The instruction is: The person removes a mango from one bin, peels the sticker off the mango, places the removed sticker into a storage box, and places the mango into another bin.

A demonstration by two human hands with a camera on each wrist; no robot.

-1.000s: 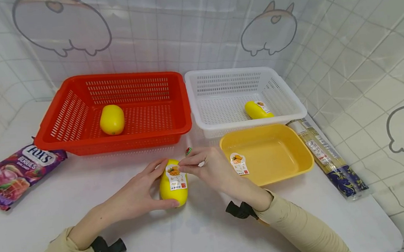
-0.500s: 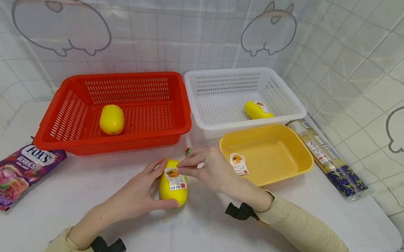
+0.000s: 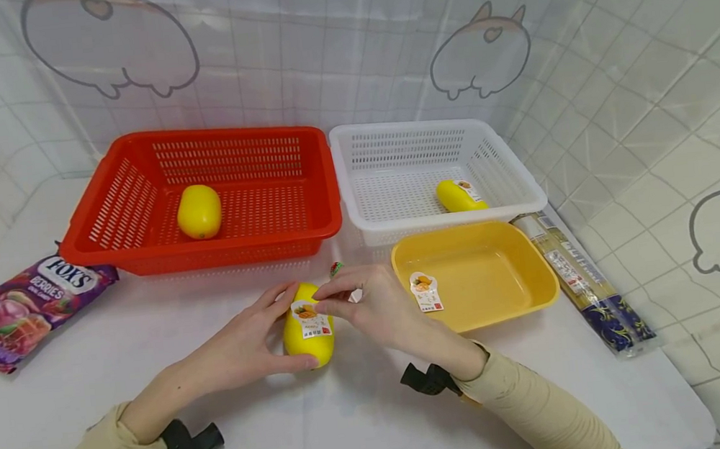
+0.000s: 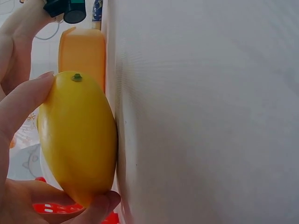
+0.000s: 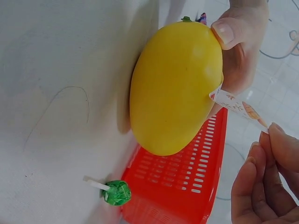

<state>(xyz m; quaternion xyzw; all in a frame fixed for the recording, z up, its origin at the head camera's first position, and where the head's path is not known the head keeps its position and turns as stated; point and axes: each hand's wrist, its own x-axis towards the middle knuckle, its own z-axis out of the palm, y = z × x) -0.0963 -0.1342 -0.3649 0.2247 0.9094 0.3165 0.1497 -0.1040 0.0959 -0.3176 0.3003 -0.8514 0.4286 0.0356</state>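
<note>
The plump oval fruit is yellow with a green stem nub; its white paper label bears an orange fruit print. The slotted rectangular plastic basket is red, the shallow oblong plastic tub mustard yellow.

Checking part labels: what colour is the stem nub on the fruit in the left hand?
Green. The stem nub shows best in the left wrist view.

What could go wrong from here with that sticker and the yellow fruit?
The sticker might crease or tear: the right hand pinches one end, lifted away from the fruit, while the other end is against it. The rounded fruit might also roll or turn if the left hand loosens its hold.
</note>
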